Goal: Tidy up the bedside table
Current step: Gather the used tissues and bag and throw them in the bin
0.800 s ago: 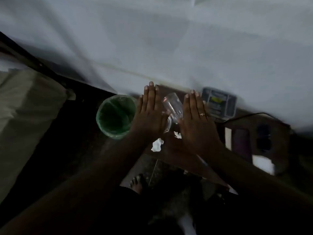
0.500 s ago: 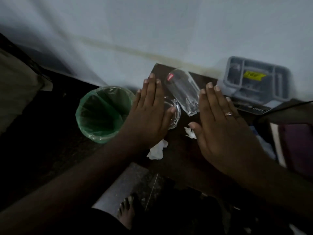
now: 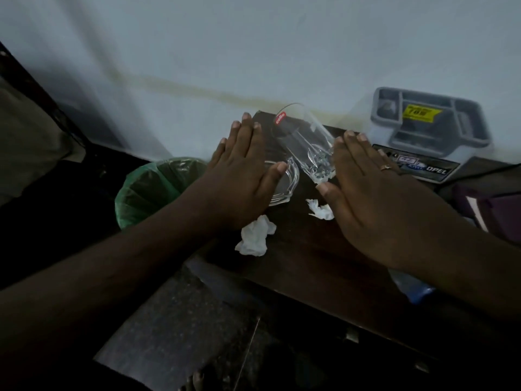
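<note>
Glass tumbler lies tipped on desk, between both flat hands. Left hand, right hand: fingers straight, holding nothing. Judged fragile, slippery, free to roll: take hold round mid-body. Crumpled tissues nearer than tumbler: soft, light.

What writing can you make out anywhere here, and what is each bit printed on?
"cello": red sticker near the rim of the clear glass.
"OPEL": dark label strip along the front of the grey organizer box.
Yellow price tag on that box: digits blurred, perhaps "78".
Small badge left of "OPEL": too blurred to read.
</note>
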### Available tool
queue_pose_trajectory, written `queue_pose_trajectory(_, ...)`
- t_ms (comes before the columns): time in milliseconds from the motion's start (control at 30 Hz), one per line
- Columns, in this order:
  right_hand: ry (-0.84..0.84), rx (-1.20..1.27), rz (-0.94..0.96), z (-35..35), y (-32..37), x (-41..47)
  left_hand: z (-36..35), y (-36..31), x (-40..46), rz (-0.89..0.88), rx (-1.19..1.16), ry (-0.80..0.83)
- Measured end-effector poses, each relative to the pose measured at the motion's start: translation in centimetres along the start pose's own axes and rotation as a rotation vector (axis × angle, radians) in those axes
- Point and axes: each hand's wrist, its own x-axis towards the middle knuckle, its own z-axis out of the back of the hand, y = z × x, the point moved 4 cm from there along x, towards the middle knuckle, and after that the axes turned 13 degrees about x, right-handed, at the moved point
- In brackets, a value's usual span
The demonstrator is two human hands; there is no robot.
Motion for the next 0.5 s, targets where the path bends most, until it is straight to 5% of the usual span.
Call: queue_pose_trajectory(500, -0.034, -0.031, -0.034, 0.0, 0.5, -1.7, -0.5, -2.3, -1.7, -0.051, 0.109, 0.04)
